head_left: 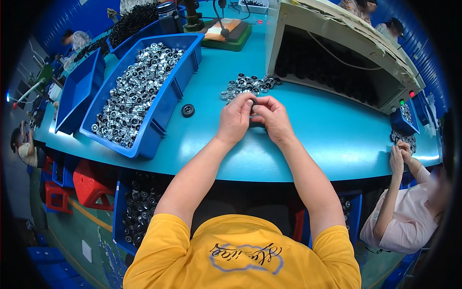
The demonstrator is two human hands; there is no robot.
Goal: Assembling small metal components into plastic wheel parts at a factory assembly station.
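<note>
My left hand and my right hand meet over the front middle of the blue-green table. Both are closed, their fingertips pinching a small black wheel between them. Fingers hide most of it, so its face does not show fully. Just beyond my hands lies a loose pile of small silver-and-black wheel hubs. A single black wheel rests flat on the table to the left of my left hand.
To the left, a blue bin holds many silver hubs, beside another blue bin. A beige open-fronted machine housing stands at the back right. Below the table edge sits a bin of black wheels. A co-worker works at the right.
</note>
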